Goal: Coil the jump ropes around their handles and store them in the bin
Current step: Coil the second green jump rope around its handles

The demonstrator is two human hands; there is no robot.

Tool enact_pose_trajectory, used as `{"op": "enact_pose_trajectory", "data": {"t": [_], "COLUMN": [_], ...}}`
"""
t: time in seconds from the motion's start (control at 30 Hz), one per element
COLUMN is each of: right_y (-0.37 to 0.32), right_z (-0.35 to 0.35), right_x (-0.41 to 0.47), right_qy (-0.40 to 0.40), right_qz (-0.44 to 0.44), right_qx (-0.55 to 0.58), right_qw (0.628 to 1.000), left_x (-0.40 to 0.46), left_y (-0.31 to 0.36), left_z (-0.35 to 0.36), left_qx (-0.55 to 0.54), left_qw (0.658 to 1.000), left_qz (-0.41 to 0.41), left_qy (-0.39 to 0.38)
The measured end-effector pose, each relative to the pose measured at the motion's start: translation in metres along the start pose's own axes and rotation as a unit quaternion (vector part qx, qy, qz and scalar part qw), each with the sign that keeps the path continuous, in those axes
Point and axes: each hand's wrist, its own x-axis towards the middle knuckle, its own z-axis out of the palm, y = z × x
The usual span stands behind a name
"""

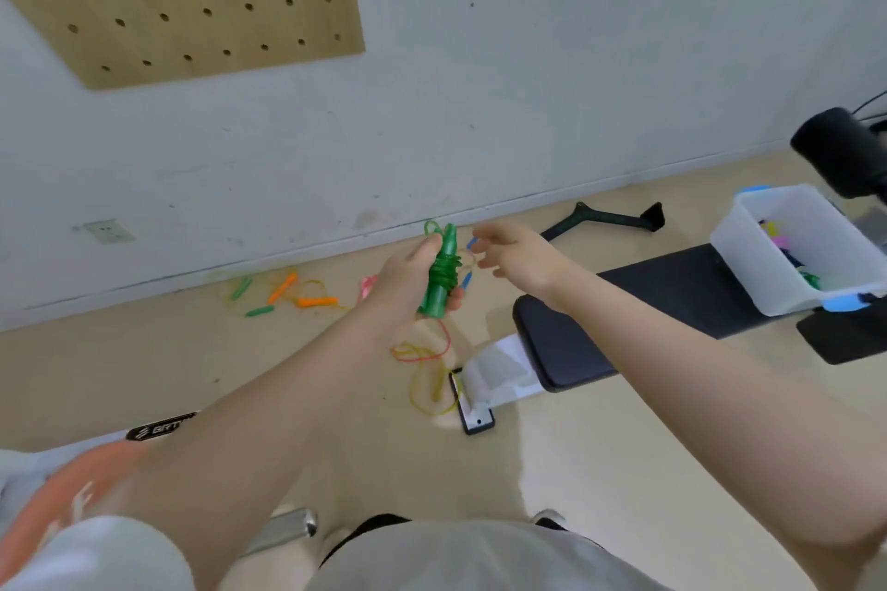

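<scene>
Green jump rope, coiled around its handles, is sitting in our left hand, grip closed on it; our right hand is hovering beside, fingers loosely spread, above the floor, bin sitting on the bench.

Loose jump ropes with green and orange handles lie tangled on the tan floor near the wall, while a white bin sits on the black bench.

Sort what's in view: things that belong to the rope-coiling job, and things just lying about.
Job: green jump rope in left hand; right hand; loose ropes on floor; white bin.

Lying about: black bench; pegboard; black bar by wall.
</scene>
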Motion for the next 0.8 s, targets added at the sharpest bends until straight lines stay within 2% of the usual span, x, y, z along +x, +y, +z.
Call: {"op": "enact_pose_trajectory", "data": {"t": [0.23, 0.4, 0.63, 0.7, 0.8], "right_y": [0.059, 0.093, 0.143, 0.162, 0.196], "right_z": [-0.081, -0.128, -0.192, -0.216, -0.253], "right_x": [0.001, 0.028, 0.059, 0.067, 0.073], "right_qy": [-0.097, -0.027, 0.007, 0.012, 0.044], "right_qz": [0.021, 0.059, 0.142, 0.134, 0.108], "right_qx": [0.168, 0.201, 0.288, 0.277, 0.194], "right_qw": [0.981, 0.977, 0.947, 0.951, 0.974], "left_x": [0.029, 0.065, 0.121, 0.131, 0.142], "left_y": [-0.001, 0.009, 0.025, 0.03, 0.032], "left_z": [0.128, 0.187, 0.258, 0.283, 0.329], "left_qx": [-0.015, 0.023, 0.156, 0.206, 0.293], "left_qw": [1.0, 0.996, 0.959, 0.952, 0.939], "left_qz": [-0.02, -0.068, -0.117, -0.111, -0.081], "left_qy": [-0.015, -0.055, -0.204, -0.198, -0.16]}}
